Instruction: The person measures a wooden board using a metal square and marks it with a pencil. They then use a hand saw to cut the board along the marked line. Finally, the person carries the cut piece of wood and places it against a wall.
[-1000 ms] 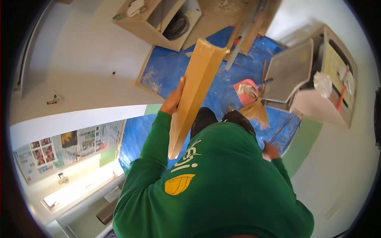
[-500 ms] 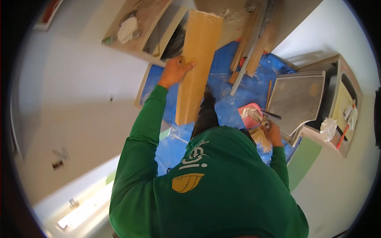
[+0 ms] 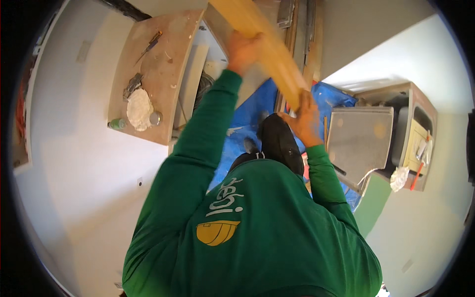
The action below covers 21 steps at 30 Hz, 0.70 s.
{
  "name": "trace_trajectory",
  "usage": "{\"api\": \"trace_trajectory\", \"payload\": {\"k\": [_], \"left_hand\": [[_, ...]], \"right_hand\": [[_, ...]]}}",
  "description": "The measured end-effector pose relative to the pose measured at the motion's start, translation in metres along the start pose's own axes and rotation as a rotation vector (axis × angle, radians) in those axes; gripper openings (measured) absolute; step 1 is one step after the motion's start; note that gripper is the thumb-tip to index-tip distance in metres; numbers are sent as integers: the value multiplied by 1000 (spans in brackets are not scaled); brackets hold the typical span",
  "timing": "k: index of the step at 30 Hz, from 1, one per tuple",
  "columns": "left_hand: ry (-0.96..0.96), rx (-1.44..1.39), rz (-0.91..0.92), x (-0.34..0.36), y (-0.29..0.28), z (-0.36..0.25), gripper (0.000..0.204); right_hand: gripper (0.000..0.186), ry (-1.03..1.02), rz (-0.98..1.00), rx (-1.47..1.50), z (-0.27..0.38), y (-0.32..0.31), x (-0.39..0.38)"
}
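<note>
A long yellowish wooden board (image 3: 269, 44) slants across the upper middle, raised above the floor and smeared by motion. My left hand (image 3: 243, 52) grips its left edge towards the far part, thumb lying over the face. At the near end, my right hand (image 3: 305, 121) is closed on the board, its fingers round the right side. The board's far end runs out of the picture. Beneath my hands, my legs in dark trousers stand on a blue tarp (image 3: 235, 148). Part of a pink dustpan (image 3: 305, 166) shows beside my right forearm.
At the left, a wooden cabinet (image 3: 163, 49) bears a screwdriver (image 3: 148, 47), a crumpled white cloth (image 3: 139, 109) and a small green bottle (image 3: 117, 123). Long planks (image 3: 312, 54) lean at the back. To the right are a grey panel (image 3: 360, 133) and another cabinet (image 3: 425, 106).
The board has moved up and away, its near end swinging right. My right hand has left the brush by the dustpan and taken hold of the board's near end. I have stepped forward.
</note>
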<state>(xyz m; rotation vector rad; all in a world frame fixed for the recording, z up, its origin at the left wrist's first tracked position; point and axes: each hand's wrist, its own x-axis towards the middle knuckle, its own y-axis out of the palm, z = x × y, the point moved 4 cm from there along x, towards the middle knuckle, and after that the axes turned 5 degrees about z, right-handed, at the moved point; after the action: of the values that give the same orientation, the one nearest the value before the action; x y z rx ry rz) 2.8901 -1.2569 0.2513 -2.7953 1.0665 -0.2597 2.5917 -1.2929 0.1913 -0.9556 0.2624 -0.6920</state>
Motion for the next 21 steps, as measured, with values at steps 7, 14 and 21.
{"api": "trace_trajectory", "payload": {"k": [7, 14, 21], "left_hand": [[-348, 123, 22, 83, 92, 131, 42], [-726, 219, 172, 178, 90, 241, 44], [-670, 509, 199, 234, 81, 398, 52]], "right_hand": [[72, 167, 163, -198, -102, 15, 77], [56, 211, 508, -208, -129, 71, 196], [58, 196, 772, -232, -148, 111, 342]]}}
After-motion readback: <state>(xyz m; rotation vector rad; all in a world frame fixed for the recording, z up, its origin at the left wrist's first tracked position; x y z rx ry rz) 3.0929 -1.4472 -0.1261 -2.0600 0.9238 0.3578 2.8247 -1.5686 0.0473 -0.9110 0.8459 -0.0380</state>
